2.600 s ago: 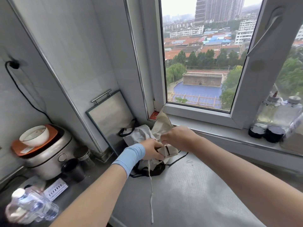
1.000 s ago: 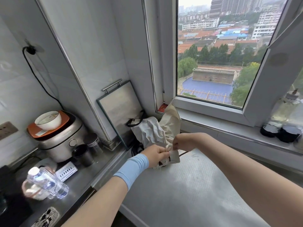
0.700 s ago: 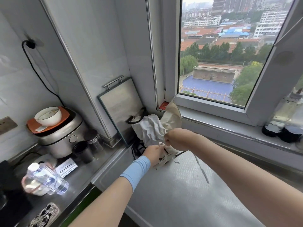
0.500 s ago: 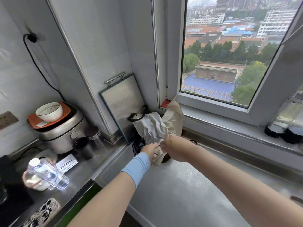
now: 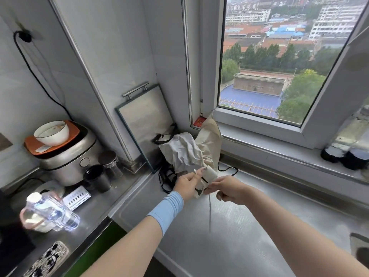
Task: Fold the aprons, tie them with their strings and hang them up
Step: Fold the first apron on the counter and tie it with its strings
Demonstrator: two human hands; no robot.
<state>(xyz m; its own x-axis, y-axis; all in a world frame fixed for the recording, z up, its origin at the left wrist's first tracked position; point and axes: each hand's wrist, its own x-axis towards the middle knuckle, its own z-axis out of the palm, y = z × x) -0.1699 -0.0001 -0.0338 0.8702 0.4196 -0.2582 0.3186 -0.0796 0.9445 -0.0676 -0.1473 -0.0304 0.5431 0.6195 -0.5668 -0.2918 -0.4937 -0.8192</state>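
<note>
— What's standing around us?
— A cooker (image 5: pixel 67 156) and cups (image 5: pixel 97 177) are sitting to the left. A board (image 5: pixel 143 124) is leaning on the wall behind the apron heap (image 5: pixel 185 152).
— And ours?
— We're holding the rolled apron (image 5: pixel 208 175) over the worktop (image 5: pixel 219 246), between both hands. Our left hand (image 5: pixel 186 183) is gripping it, forefinger out. Our right hand (image 5: pixel 229 188) is pinching its dangling string (image 5: pixel 209 212).

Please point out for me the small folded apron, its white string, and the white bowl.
folded apron (image 5: pixel 211 173), head view, on the rolled upper end of the cream bundle.
white string (image 5: pixel 209 212), head view, on the loose part that hangs down.
white bowl (image 5: pixel 53 139), head view, on its outer side wall.
</note>
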